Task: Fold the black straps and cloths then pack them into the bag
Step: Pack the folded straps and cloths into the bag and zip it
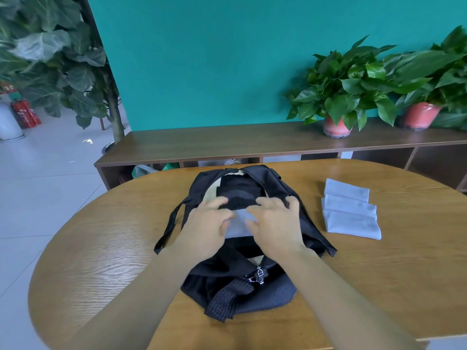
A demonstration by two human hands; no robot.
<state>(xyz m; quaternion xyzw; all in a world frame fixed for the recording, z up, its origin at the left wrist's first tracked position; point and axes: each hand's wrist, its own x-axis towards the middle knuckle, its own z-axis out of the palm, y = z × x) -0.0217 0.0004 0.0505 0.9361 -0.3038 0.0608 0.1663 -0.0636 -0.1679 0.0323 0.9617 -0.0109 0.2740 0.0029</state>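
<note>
Teal wall, low wooden shelf, potted plants, grey tiled floor

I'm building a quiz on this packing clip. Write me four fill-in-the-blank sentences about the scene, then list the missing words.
1. The open black bag lies on a ____ table.
2. The left hand and right hand both rest on a light ____ cloth at the bag's opening.
3. A pile of ____ folded cloths waits on the table to the bag's right.
4. Two potted plants stand on the shelf in front of a ____ wall.

Missing words: wooden; blue; three; teal
</note>
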